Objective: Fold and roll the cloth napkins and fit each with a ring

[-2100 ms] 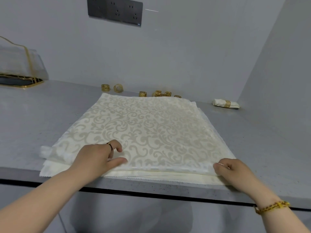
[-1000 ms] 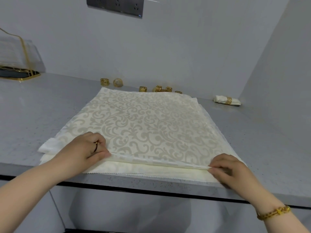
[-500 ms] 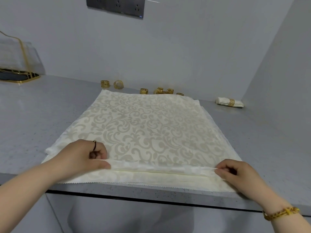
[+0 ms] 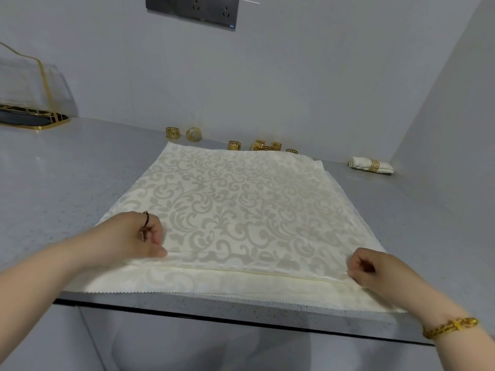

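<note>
A stack of cream damask napkins (image 4: 241, 204) lies flat on the grey counter (image 4: 67, 178). The top napkin's near edge is turned over into a narrow fold. My left hand (image 4: 134, 236) pinches that fold at its left end, and my right hand (image 4: 375, 271) pinches it at the right end. Several gold napkin rings (image 4: 257, 145) stand along the wall behind the stack. One finished rolled napkin with a gold ring (image 4: 371, 165) lies at the back right.
A clear box on a gold-rimmed dark tray (image 4: 29, 113) sits at the far left. A dark socket panel (image 4: 191, 9) hangs on the wall above. A side wall closes the right. The counter's front edge (image 4: 241, 314) runs just below the napkins.
Both hands lifted the top napkin's near edge and carried it away from me, laying it over as a narrow fold. The napkin beneath now shows along the front.
</note>
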